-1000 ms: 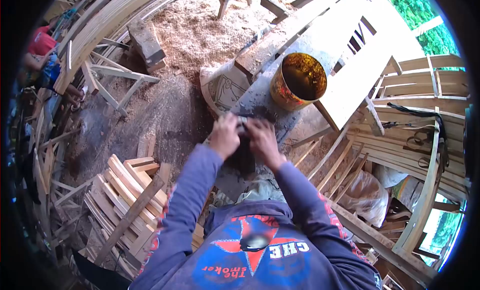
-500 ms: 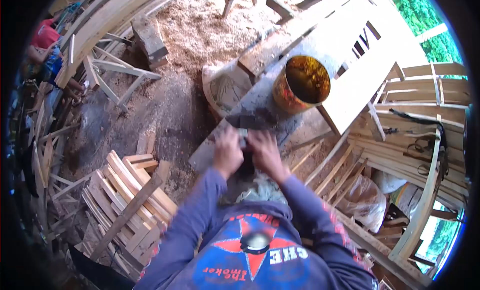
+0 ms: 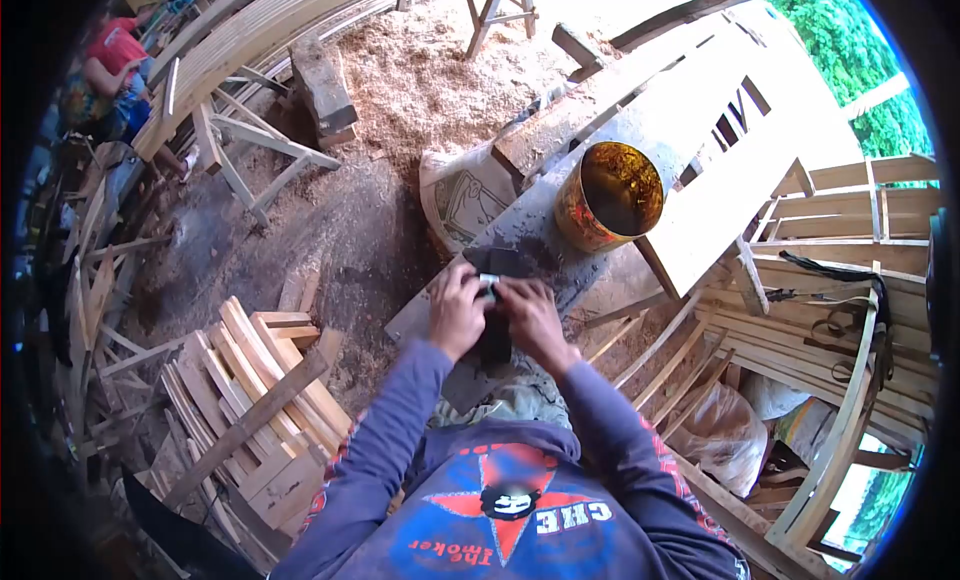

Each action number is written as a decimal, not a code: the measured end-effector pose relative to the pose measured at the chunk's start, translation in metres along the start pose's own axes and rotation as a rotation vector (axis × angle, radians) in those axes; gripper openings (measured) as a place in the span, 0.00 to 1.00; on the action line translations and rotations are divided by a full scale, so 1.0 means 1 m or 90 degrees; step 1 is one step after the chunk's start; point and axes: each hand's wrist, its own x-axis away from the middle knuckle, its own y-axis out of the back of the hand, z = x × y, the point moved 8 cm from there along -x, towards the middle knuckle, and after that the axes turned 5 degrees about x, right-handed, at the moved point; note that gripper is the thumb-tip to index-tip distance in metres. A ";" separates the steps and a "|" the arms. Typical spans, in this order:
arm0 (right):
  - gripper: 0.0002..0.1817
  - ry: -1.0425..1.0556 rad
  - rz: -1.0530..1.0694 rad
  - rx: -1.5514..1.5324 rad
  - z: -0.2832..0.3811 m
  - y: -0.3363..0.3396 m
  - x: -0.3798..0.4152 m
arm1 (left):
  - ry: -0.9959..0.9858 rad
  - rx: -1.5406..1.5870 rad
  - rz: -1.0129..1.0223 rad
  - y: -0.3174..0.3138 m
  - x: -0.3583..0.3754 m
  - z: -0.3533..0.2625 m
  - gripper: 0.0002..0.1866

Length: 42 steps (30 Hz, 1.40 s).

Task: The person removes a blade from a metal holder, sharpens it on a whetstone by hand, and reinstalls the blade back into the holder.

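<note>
Between my hands is a small metal blade [image 3: 488, 280], its bright part showing at the fingertips. My left hand [image 3: 458, 310] grips it from the left with curled fingers. From the other side, my right hand [image 3: 533, 318] presses its fingers against the same piece. Under both hands lies a long dark sharpening stone [image 3: 495, 342], pointing away from my body and partly covered by them. The stone rests on a grey, wet-stained plank [image 3: 408, 320]. A round tin [image 3: 583, 218] with a gold inside stands on that plank, beyond my right hand.
A sack [image 3: 462, 202] stands left of the plank. Stacked wood strips [image 3: 270, 370] lie at lower left, near a wooden trestle [image 3: 270, 150]. Wood shavings [image 3: 400, 90] cover the floor ahead. Slatted timber and plastic bags [image 3: 725, 425] are at right. Another person [image 3: 112, 55] is at far left.
The view has tilted, so the tin and plank sit lower in it. My hands, smeared by motion before, now show sharper and still hold the blade over the stone.
</note>
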 end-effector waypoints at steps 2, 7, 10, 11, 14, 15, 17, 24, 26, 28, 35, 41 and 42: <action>0.24 -0.020 0.014 0.005 0.005 -0.001 0.018 | 0.125 0.100 -0.005 -0.003 0.029 0.004 0.19; 0.25 -0.044 0.024 -0.062 0.011 0.008 0.020 | 0.192 0.137 -0.029 0.003 0.042 -0.003 0.19; 0.26 -0.037 -0.006 -0.039 0.013 0.019 0.024 | 0.132 0.105 0.014 0.003 0.031 -0.014 0.21; 0.26 -0.039 -0.001 -0.040 0.012 0.018 0.024 | 0.137 0.106 0.016 0.002 0.029 -0.012 0.21; 0.26 -0.032 0.020 0.010 0.010 0.016 0.024 | 0.143 0.097 0.035 0.000 0.027 -0.008 0.21; 0.26 -0.035 0.033 0.023 0.011 0.016 0.028 | 0.146 0.098 0.037 0.002 0.029 -0.010 0.21; 0.26 -0.040 0.047 0.035 0.014 0.014 0.037 | 0.139 0.044 0.083 0.003 0.035 -0.018 0.22; 0.29 -0.059 0.026 0.032 0.003 0.009 -0.018 | 0.192 0.091 -0.041 -0.004 0.005 0.005 0.16; 0.27 -0.054 0.058 0.048 0.004 0.009 0.000 | 0.187 0.044 -0.007 -0.001 0.017 0.001 0.18; 0.27 -0.045 0.050 0.037 0.007 0.006 0.036 | 0.234 0.059 0.027 -0.009 0.055 -0.007 0.19; 0.27 -0.011 0.045 0.015 0.004 0.009 -0.026 | 0.208 0.121 -0.053 0.000 0.002 0.018 0.19; 0.26 0.018 0.032 0.004 0.006 0.008 -0.019 | 0.266 0.116 0.006 -0.006 0.015 0.022 0.14; 0.25 -0.004 0.028 0.005 0.007 0.008 -0.041 | 0.254 0.133 -0.004 0.000 -0.007 0.025 0.12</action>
